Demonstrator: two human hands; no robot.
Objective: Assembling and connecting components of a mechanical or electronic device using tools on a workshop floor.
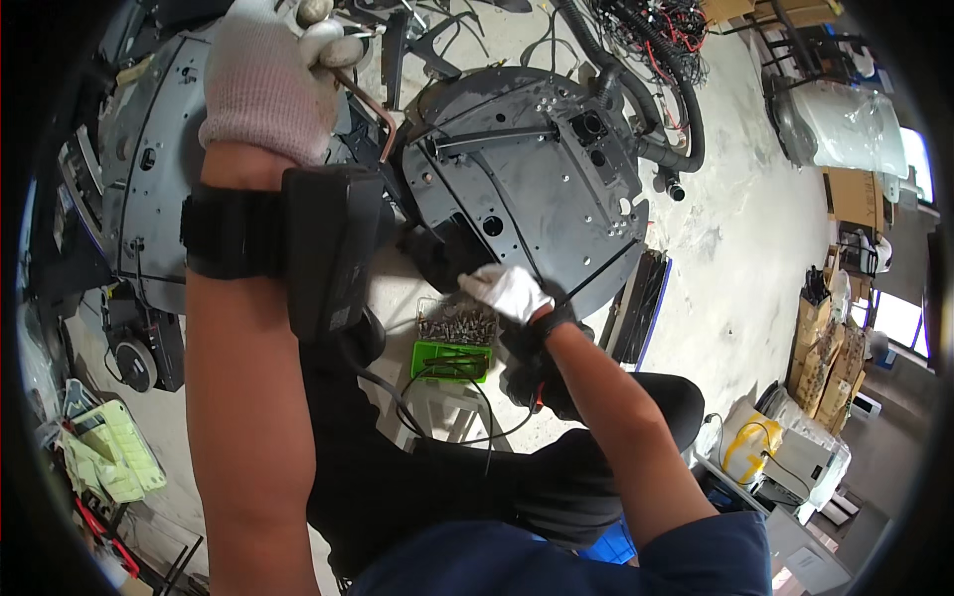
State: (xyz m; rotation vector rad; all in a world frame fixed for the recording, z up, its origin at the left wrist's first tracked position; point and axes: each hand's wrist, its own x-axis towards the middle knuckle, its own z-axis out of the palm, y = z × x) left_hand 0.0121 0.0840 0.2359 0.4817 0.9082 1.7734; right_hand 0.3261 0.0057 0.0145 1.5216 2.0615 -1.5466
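Note:
My left hand [266, 84], in a knitted glove, reaches to the upper left. Its fingers are closed round a copper-coloured bent hex key [376, 111], whose short end points down beside a dark round machine base [556, 199]. In a white glove, my right hand [509, 292] is at the near edge of that base, beside a black wheel-like part [437, 256]. The right fingers are drawn together; anything between them is too small to make out. Just below stands a green parts box [429, 360] with many loose screws [462, 326].
A second grey round base [159, 159] lies at left, with a wheel [135, 364] near it. Black corrugated hoses [686, 129] and tangled wires [661, 40] lie at the upper right. Cables cross my lap. A pale green case [114, 452] is at lower left; cardboard boxes [825, 368] stand at right.

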